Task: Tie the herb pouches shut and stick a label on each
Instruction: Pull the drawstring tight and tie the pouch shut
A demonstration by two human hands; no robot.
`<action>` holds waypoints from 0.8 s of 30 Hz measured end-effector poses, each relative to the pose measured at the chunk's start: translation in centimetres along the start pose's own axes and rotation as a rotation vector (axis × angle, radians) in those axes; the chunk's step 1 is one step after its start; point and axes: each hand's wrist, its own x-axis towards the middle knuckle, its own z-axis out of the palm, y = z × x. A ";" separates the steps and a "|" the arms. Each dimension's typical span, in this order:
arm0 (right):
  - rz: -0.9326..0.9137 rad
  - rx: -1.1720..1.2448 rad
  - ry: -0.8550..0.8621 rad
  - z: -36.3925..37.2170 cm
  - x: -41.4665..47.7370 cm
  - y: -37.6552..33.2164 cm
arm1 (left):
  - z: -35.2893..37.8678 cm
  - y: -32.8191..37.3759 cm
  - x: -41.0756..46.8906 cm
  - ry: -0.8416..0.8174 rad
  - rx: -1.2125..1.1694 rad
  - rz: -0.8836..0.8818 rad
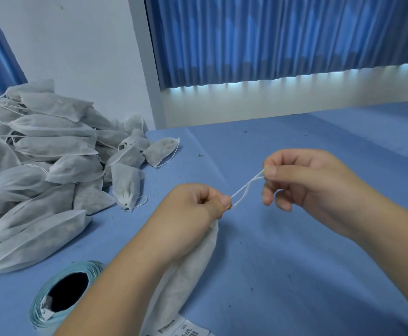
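1. Left hand (198, 202), at frame centre, grips the neck of the pouch (193, 263); keep it bunched tight.
2. Right hand (307, 180) pinches the drawstring (246, 187); the strands seem crossed, so pull evenly, then knot.
3. Label roll (64, 292) waits lower left on the bench (295, 275).

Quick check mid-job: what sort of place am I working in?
Likely a small hand-packing workroom: a heap of white non-woven herb pouches on a blue-clothed table, a roll of blue-backed paper labels, and blue pleated curtains behind.
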 end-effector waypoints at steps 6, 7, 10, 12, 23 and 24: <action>0.092 0.430 -0.269 0.9 0.0 0.3 | -0.3 0.3 0.0 -0.010 -0.052 0.029; 0.113 0.456 -0.312 0.7 -0.1 0.2 | -0.4 0.3 0.0 -0.003 -0.053 0.042; 0.167 0.418 -0.362 -0.2 0.0 -0.1 | -0.8 0.2 0.1 0.023 -0.028 0.084; 0.174 0.366 -0.288 -0.6 0.2 -0.2 | -1.1 0.1 0.0 0.005 -0.007 0.105; 0.171 0.429 0.229 -1.9 1.6 0.7 | -1.4 -0.2 -0.4 -0.518 -0.185 0.014; 0.169 0.434 0.264 -1.9 1.6 0.7 | -1.4 -0.4 -0.4 -0.537 -0.213 -0.003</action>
